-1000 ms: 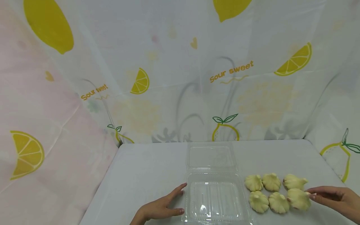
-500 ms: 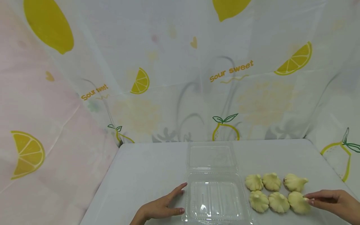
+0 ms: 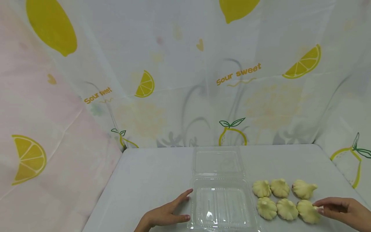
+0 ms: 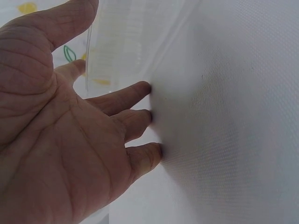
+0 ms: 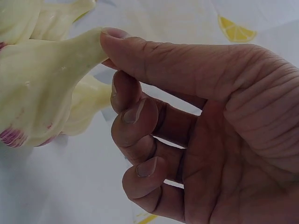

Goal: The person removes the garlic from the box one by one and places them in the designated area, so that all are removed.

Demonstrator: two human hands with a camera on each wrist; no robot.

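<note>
My right hand (image 3: 346,210) pinches the stem of a pale garlic bulb (image 3: 308,211) between thumb and index finger, at the front right of the group. In the right wrist view this bulb (image 5: 39,88) shows purple streaks near its base, and the other fingers are curled below the stem. My left hand (image 3: 166,212) lies at the left side of a clear plastic clamshell box (image 3: 189,206), thumb and index finger near its rim. The left wrist view shows that hand (image 4: 70,126) with fingers spread and fingertips on the white tabletop.
Several other garlic bulbs (image 3: 287,208) stand in two rows right of the box. The box's lid (image 3: 218,162) lies folded back behind it. A lemon-print cloth (image 3: 179,96) hangs behind the white table (image 3: 145,170) and along its sides.
The pinched garlic bulb has shifted slightly toward the front of the table and turned a little, with my right hand following. My left hand and the box stay where they were.
</note>
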